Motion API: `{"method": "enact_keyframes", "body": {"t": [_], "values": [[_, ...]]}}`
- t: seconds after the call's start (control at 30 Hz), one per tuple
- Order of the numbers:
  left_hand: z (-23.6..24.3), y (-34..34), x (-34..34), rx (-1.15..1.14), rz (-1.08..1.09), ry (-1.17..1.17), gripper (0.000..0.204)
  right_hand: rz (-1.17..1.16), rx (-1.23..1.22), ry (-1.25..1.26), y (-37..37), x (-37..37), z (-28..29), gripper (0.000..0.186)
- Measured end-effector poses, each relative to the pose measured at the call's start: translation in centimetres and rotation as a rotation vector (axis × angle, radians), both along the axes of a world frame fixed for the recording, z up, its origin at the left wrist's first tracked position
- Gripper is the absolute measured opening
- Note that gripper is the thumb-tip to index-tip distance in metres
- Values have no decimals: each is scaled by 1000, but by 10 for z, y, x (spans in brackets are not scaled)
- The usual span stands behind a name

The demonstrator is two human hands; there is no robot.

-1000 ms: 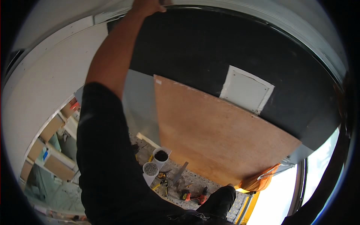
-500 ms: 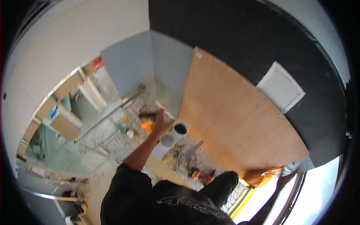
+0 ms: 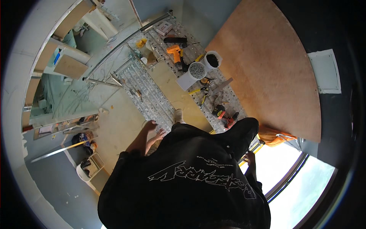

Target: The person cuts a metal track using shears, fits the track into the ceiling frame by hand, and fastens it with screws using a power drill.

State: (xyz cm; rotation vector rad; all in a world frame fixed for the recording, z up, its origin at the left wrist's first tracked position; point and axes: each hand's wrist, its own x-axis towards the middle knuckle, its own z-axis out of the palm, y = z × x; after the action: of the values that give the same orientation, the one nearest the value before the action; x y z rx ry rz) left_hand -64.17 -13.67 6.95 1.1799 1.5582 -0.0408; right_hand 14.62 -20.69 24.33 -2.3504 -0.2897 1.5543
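My left hand (image 3: 150, 126) hangs low beside the lower metal scaffold plank (image 3: 133, 82); its finger shape is too small to tell. Just beside it is what looks like another person's hand (image 3: 160, 135), with a pale shoe (image 3: 178, 114) beyond. At lower right, my right hand (image 3: 249, 157) is closed on a yellow rail (image 3: 243, 160), partly hidden by my black clothing. The upper plank (image 3: 239, 107) carries an orange tool (image 3: 174, 52), a red drill (image 3: 230, 121), a bucket of screws (image 3: 197, 70) and a bucket of dark pieces (image 3: 212, 60).
A plywood sheet (image 3: 267, 72) leans against the dark wall on the right, above orange cloth (image 3: 274, 136) and a bright window (image 3: 312, 183). Cubby shelving (image 3: 70, 66) lines the upper left. A yellow level (image 3: 80, 143), cables and a white container (image 3: 83, 172) lie at left.
The view has tilted down from the upper wall to the planks and my body. My left hand has come down from overhead to low beside the plank. My right hand is now at the rail.
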Motion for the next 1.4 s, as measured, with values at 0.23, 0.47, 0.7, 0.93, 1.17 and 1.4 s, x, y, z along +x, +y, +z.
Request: {"method": "enact_keyframes", "body": {"t": [0.23,0.47,0.7,0.93,1.17,1.4], "values": [[67,90,-23,24,258,42,46,-82,401,-333,55,16,133,47],[75,63,0,-121,202,12,44,403,525,-610,107,16,79,30],[66,37,28,-48,-184,-33,42,592,777,-640,95,-141,-100,30],[97,47,18,-201,335,-37,51,952,354,-3,39,-327,-85,50],[158,55,59,-163,-80,266,55,778,244,-128,37,-281,-141,54],[114,80,-41,86,-587,204,45,825,83,-181,113,-223,-147,55]]}}
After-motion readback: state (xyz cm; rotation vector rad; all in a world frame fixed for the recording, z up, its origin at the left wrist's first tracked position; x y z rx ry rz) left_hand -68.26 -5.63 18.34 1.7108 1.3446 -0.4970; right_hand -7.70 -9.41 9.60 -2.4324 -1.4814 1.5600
